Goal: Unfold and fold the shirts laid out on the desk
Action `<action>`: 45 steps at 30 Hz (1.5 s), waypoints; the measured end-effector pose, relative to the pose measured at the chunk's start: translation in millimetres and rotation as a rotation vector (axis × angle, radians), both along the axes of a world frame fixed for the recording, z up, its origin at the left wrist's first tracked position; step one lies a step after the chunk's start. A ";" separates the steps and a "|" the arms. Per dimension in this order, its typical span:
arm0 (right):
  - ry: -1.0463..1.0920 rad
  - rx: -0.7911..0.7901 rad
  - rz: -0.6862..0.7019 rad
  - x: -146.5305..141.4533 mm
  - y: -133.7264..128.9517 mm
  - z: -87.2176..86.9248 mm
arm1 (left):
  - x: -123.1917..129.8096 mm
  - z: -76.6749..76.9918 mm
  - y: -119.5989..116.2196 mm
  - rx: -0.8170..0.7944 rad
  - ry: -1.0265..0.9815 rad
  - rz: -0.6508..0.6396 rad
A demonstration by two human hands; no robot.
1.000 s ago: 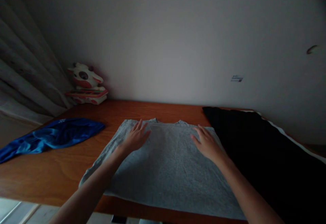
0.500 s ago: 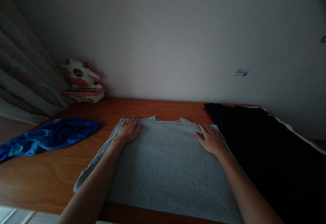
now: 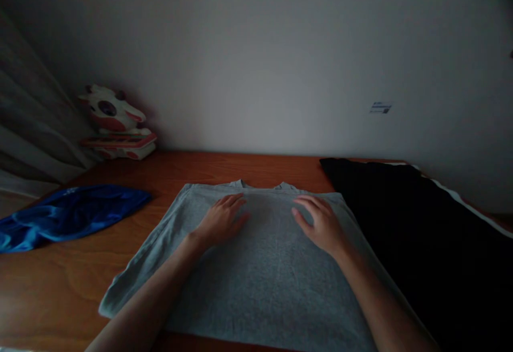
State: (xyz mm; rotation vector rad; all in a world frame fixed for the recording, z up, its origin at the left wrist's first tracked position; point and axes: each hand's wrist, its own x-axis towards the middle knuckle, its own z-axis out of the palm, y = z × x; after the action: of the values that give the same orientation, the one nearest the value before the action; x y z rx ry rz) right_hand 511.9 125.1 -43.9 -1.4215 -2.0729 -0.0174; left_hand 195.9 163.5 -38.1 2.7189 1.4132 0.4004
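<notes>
A grey T-shirt (image 3: 272,266) lies spread on the wooden table, its neckline at the far edge. Over its upper left part is my left hand (image 3: 222,218), fingers apart and slightly blurred, holding nothing. My right hand (image 3: 320,224) is over the upper right part, thumb apart from the curved fingers, with nothing in it. Whether either hand touches the cloth, I cannot tell.
Blue shiny cloth (image 3: 80,210) lies on the wooden table (image 3: 60,282) at the left. A black cloth (image 3: 433,245) covers the right side, against the shirt. A cow-shaped toy keyboard (image 3: 120,141) stands at the back left, beside a curtain (image 3: 32,117) and the wall.
Both hands have moved inward from the shirt's upper corners, closer to each other. Their fingers went from flat on the cloth to more curved. The view has shifted slightly.
</notes>
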 end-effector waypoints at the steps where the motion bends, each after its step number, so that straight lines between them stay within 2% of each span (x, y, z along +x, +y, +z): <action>1: 0.011 -0.026 0.094 -8.3 -4.4 2.1 | 4.3 -1.4 -4.5 -0.027 0.006 -0.051; 3: -0.028 -0.094 0.227 -19.7 -10.8 0.7 | 7.7 -5.8 -9.5 -0.069 0.021 -0.122; 4: -0.069 -0.137 0.250 -22.5 -12.4 -2.3 | 7.5 -8.4 -10.0 -0.086 0.032 -0.134; 9: -0.234 -0.312 0.144 -20.1 -10.0 -22.3 | 3.2 -18.5 -3.4 -0.138 0.075 -0.090; 13: -0.235 -0.308 0.089 -18.3 -7.5 -26.8 | 3.6 -18.3 -1.3 -0.158 0.092 -0.073; 21: -0.244 -0.349 0.125 -15.1 -6.0 -22.5 | 3.2 -10.6 -3.7 -0.188 0.136 -0.116; 28: -0.234 -0.355 0.139 -11.9 -5.7 -23.0 | -15.3 -4.5 5.0 -0.236 0.131 -0.233; 35: -0.218 -0.352 0.139 -13.9 -7.8 -21.4 | -15.0 -8.4 4.2 -0.200 0.107 -0.224; 37: -0.193 -0.338 0.101 -12.7 -6.0 -22.4 | -14.7 -11.2 5.8 -0.170 0.074 -0.141; 38: -0.180 -0.317 0.053 -10.9 -4.3 -23.6 | -16.2 -12.7 7.5 -0.141 0.065 -0.058; 43: -0.214 -0.224 -0.362 10.0 9.1 -34.2 | -42.0 -22.0 22.4 0.052 0.122 0.598; 45: -0.238 -0.260 -0.512 19.2 13.4 -37.8 | -55.8 -25.4 29.3 0.025 0.120 0.747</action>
State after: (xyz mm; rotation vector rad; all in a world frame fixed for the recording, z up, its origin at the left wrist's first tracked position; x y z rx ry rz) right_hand 531.1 138.5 -81.7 -2.1730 -1.8817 -0.1352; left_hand 140.0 192.7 -63.5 2.1528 2.4379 0.2745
